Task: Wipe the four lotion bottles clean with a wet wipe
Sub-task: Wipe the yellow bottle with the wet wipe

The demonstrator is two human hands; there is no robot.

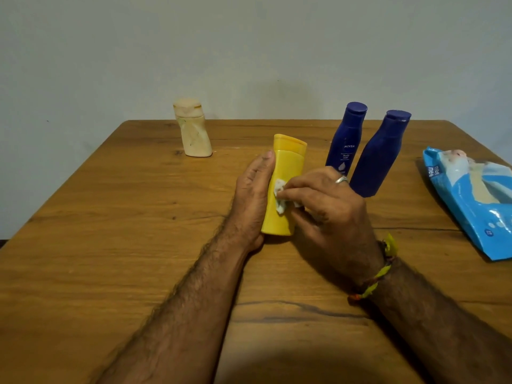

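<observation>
A yellow lotion bottle (286,167) stands upright at the table's middle. My left hand (253,195) grips its left side, thumb along the edge. My right hand (324,214) pinches a crumpled white wet wipe (280,196) against the bottle's front. Two dark blue bottles stand just right of it: one with a white label (345,137) and a plain one (378,156) nearer me. A cream bottle (192,128) stands alone at the far left.
A blue wet-wipe pack (471,198) lies flat at the right edge of the wooden table (110,245). A plain wall rises right behind the table's far edge.
</observation>
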